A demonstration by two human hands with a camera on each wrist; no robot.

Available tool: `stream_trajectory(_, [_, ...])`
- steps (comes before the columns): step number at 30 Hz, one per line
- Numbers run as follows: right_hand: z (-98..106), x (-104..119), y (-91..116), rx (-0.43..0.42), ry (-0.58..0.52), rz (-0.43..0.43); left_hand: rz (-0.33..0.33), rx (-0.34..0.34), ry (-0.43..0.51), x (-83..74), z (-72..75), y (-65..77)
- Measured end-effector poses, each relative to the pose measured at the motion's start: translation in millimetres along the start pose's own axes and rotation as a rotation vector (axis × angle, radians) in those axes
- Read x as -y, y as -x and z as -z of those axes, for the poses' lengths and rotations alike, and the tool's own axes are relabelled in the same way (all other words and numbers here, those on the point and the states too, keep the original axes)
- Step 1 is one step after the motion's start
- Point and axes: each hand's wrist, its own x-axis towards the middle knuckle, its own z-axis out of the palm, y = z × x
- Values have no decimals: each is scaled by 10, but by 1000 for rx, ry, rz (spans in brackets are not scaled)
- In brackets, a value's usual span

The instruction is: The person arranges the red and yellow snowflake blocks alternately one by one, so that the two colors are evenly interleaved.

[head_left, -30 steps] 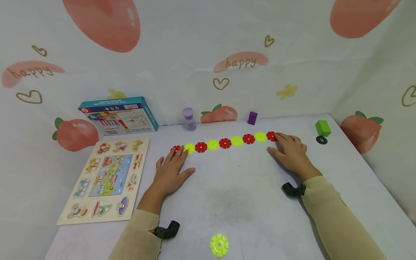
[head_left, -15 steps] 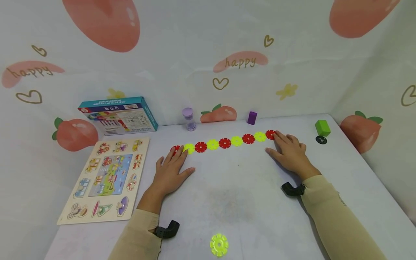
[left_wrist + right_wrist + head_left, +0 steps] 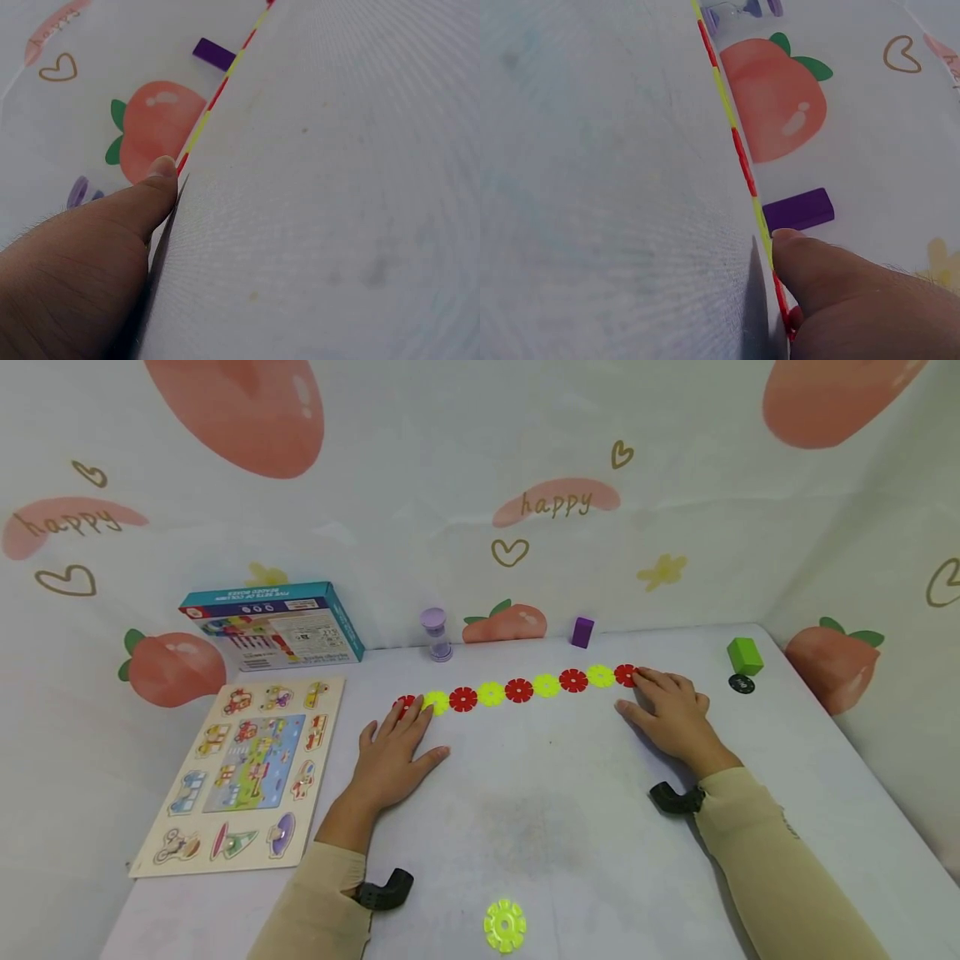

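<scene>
Several notched plastic discs, red and yellow-green by turns, lie in a row (image 3: 519, 691) across the white table. My left hand (image 3: 390, 764) lies palm down with fingers spread, its fingertips over the red disc (image 3: 406, 704) and yellow disc (image 3: 437, 702) at the left end. At the other end, the fingertips of my right hand (image 3: 675, 718) touch the last red disc (image 3: 626, 675), partly covering it. Both thumbs stand apart from the row. In the wrist views the row appears edge-on, with the left thumb (image 3: 160, 172) and right thumb (image 3: 787, 240) in front.
A single yellow-green disc (image 3: 505, 926) lies near the front. At left are a wooden vehicle puzzle board (image 3: 318, 777) and a box (image 3: 292, 631). A lilac sand timer (image 3: 435, 635) and purple block (image 3: 582, 632) stand behind the row. A green block (image 3: 745, 656) and black disc (image 3: 742, 683) sit right.
The right-end red disc and my right fingertips have shifted very slightly right and nearer since half a second ago. My left hand stays in place.
</scene>
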Motion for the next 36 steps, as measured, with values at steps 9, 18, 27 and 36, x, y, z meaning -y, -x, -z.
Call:
stream_trajectory(9, [22,-16,-5,0,18,-11,-3,0,-9,-7,2,-25])
stream_trajectory(18, [-25,179,124,-189,-251,100,3,13,7,4,-17,-8])
stream_trajectory(27, [-425,1283,990,412,-663,610,-6,2,0,12,-11,-12])
stream_trajectory(36, [-494,1668,1387,591,-392,812,3,2,-5,7,-19,7])
